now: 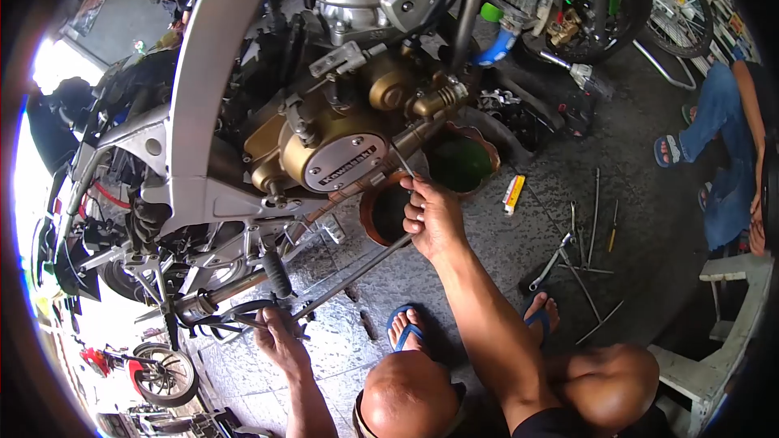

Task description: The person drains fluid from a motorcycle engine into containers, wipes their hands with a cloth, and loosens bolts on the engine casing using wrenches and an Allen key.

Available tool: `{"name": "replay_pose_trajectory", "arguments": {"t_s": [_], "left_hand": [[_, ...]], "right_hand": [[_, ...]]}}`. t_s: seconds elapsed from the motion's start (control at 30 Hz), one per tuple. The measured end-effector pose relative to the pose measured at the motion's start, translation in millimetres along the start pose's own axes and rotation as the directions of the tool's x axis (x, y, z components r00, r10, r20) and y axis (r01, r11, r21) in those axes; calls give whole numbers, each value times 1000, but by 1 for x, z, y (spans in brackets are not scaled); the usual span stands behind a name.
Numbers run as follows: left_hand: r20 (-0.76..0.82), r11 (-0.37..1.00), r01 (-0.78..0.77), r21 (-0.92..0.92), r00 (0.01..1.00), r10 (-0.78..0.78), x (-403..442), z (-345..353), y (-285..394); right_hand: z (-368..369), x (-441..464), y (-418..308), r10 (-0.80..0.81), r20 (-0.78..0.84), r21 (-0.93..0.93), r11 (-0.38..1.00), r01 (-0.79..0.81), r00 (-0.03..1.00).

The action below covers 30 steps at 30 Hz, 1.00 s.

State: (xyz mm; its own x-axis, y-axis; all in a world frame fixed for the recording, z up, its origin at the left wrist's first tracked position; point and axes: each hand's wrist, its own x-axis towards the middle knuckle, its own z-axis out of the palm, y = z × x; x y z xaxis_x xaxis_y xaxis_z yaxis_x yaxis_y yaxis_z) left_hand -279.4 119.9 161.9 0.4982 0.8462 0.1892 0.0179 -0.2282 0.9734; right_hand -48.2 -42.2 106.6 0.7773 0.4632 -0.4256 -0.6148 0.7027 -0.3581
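Below and left of the Kawasaki cover (347, 164), a black rubber peg (277, 274) is sticking out, and the left hand (280, 343) is working lower down, beneath that peg. Its fingers are bending around a dark part at the lower end of a long metal rod (353, 277); whether they are gripping the rod itself, I cannot tell. This hand is best serving as the steady one, bracing lightly and leaving the rod's line unforced.

The rod is slanting upward below the cover, its upper end disappearing behind the right hand. Under the cover's right part, a dark basin (363, 221) is sitting on the floor (479, 284), so a firm hold is mattering here: anything slipping could be dropping in.

Just right of the cover, a thin metal piece (401, 161) is pointing up at the engine's underside, its contact unclear. The right hand (436, 219), below and right of the cover, is gripping this piece with curled fingers. Good control is coming from guiding the tip with the fingertips, keeping the wrist loose and watching the point rather than the hand.

Farther right of the cover, a green-filled basin (497, 164) is standing, then a yellow-and-white box (514, 195); lower right, wrenches (548, 268) are lying within reach.
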Motion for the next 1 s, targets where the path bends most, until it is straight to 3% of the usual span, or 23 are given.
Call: {"name": "replay_pose_trajectory", "arguments": {"t_s": [0.1,0.2,0.27,0.33,0.4,0.47,0.5,0.57,0.6,0.67,0.73,0.77,0.8,0.83,0.87,0.97,1.0], "left_hand": [[83,987,-131,88,989,124,11,-3,23],[25,987,-122,104,992,120,21,1,31],[46,989,-32,145,999,25,19,-1,10],[-6,985,166,-40,986,-166,3,2,-33],[-52,939,320,-128,943,-328,-19,5,-102],[-183,887,453,-89,868,-461,-34,37,-119],[-265,868,491,-75,829,-492,-28,47,-135],[-231,889,453,-69,860,-456,-21,54,-146],[-237,878,466,-112,845,-479,-17,59,-160],[110,743,666,65,735,-669,-41,59,-213],[214,607,718,341,569,-794,-96,98,-314],[333,697,695,176,625,-707,-101,124,-311],[348,478,876,-68,470,-811,-99,133,-276],[352,193,933,-304,298,-887,-97,141,-235],[355,169,938,-301,275,-894,-89,150,-232],[289,349,908,-233,408,-866,-87,144,-241],[253,421,887,-186,458,-852,-84,139,-241]], "right_hand": [[0,3,0,48,57,97,994,-54,997],[19,-3,-6,23,-53,12,1000,-23,998],[21,-5,-5,8,-68,-67,998,-13,998],[25,-4,-8,-39,-136,-203,979,11,990],[26,-5,-7,-146,-181,-400,914,63,972],[24,-6,-5,-222,-156,-546,831,103,962],[23,-4,-3,-264,-150,-583,802,130,953],[7,11,10,-307,-139,-625,764,157,942],[-8,25,20,-481,-45,-771,575,276,876],[8,19,25,-736,197,-876,164,454,647],[20,6,10,-645,167,-930,148,336,746],[24,6,0,-640,241,-932,58,359,730],[20,3,-6,-625,293,-935,-27,355,724],[18,5,-5,-618,314,-938,-85,336,720],[18,4,-5,-582,285,-957,-122,265,762],[13,5,-6,-556,315,-935,-42,353,769],[14,3,-7,-544,274,-950,-26,311,793]]}}
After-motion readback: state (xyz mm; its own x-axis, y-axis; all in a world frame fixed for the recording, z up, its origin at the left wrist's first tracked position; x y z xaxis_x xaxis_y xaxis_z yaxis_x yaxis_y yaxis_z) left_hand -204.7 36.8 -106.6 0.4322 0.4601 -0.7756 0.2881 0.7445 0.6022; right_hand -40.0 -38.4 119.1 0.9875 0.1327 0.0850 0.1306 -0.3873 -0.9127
